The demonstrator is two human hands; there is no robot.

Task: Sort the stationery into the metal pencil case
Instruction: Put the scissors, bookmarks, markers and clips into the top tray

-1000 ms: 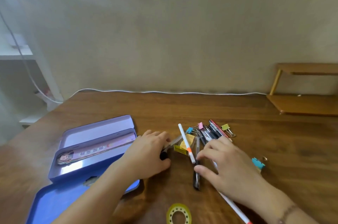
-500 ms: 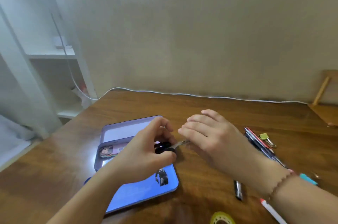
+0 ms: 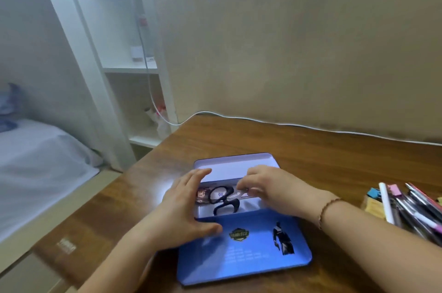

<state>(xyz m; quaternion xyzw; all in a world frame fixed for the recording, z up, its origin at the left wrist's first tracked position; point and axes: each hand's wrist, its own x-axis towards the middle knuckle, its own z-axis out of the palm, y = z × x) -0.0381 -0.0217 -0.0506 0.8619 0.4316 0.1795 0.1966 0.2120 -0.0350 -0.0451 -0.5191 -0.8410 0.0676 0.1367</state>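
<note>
- Scissors with black plastic loop handles [image 3: 223, 199] lie in the tray of a blue metal pencil case [image 3: 244, 252], which sits open on a brown wooden desk [image 3: 311, 156] with its lid folded toward the person.
- Left hand [image 3: 185, 206] rests at the case's left edge, fingers fairly straight and spread, thumb pressing on the blue lid; it grips nothing.
- Right hand [image 3: 270, 187] hovers over the tray's right half with fingers curled downward at the blade end of the scissors; whether the fingertips pinch the blades cannot be told, since the hand covers them.
- Judged from their look, the scissors are light and rigid, with smooth metal blades likely to slip between fingers; the loops offer the surer hold, and the tips are best kept pointed away from the palm.
- Thin sheet metal suggests the case is light and may slide or rattle, so the steadying hand at its edge seems sensible.
- Pens, a white pencil and coloured binder clips [image 3: 411, 206] wait in a pile at the desk's right, well apart from the case.
- White cable [image 3: 311, 127] runs along the wall.
</note>
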